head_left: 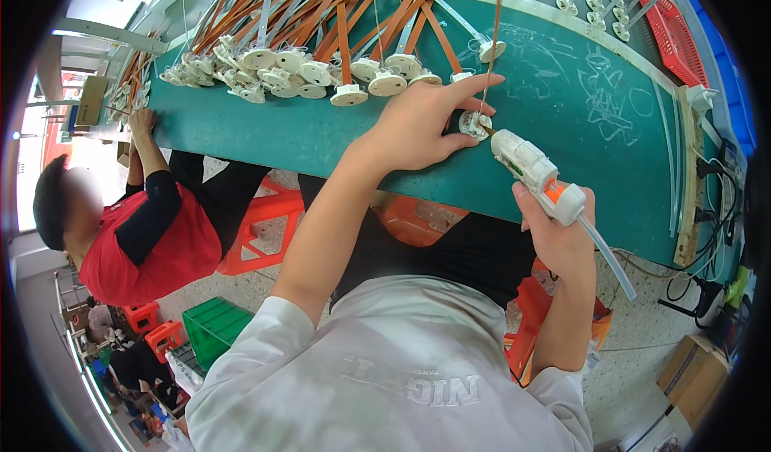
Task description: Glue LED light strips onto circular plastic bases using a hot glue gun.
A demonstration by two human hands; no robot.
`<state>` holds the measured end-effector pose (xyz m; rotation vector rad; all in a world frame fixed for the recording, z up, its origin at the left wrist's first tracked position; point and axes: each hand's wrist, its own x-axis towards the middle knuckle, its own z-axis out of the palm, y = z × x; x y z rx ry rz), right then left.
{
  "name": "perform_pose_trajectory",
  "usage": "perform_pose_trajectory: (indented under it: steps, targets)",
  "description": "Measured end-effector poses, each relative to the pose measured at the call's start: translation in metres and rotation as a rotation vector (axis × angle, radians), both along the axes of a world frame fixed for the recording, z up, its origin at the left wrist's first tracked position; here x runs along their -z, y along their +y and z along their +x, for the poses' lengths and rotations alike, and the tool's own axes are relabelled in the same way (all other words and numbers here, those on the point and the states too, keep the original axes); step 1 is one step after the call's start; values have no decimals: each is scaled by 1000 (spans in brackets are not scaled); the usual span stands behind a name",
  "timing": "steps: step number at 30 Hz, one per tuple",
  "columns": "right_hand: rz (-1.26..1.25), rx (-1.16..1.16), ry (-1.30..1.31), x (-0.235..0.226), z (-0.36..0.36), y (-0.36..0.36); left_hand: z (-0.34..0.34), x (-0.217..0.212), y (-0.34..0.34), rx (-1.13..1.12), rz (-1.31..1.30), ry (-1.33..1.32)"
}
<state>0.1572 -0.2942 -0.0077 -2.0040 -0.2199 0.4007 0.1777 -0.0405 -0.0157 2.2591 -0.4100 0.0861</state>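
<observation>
My left hand (422, 126) is at the table's near edge, thumb and fingers closed about a small white round base (474, 124). From that base a thin brown strip (494, 38) stands up past my stretched forefinger. A white hot glue gun (522, 159) with an orange part is gripped in my right hand (562, 235). Its nozzle points at the base, touching it or very close; which, I cannot tell. A clear glue stick (608, 261) sticks out of the gun's back end.
Many white round bases (348, 94) on brown and grey strips lie heaped along the far side of the green table (241, 134). More bases (596, 4) stand at the far right by a red basket (673, 38). A wooden board with wires (689, 187) edges the right. A co-worker (152, 235) sits left.
</observation>
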Motion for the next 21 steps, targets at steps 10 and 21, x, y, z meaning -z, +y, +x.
perform_pose_trajectory:
  steps: [10,21]
  targets:
    - [-60,5,-1,-2,2,-4,0,-2,0,-4,7,0]
    - [52,3,-136,-2,3,0,-1,-8,0,-18,39,111]
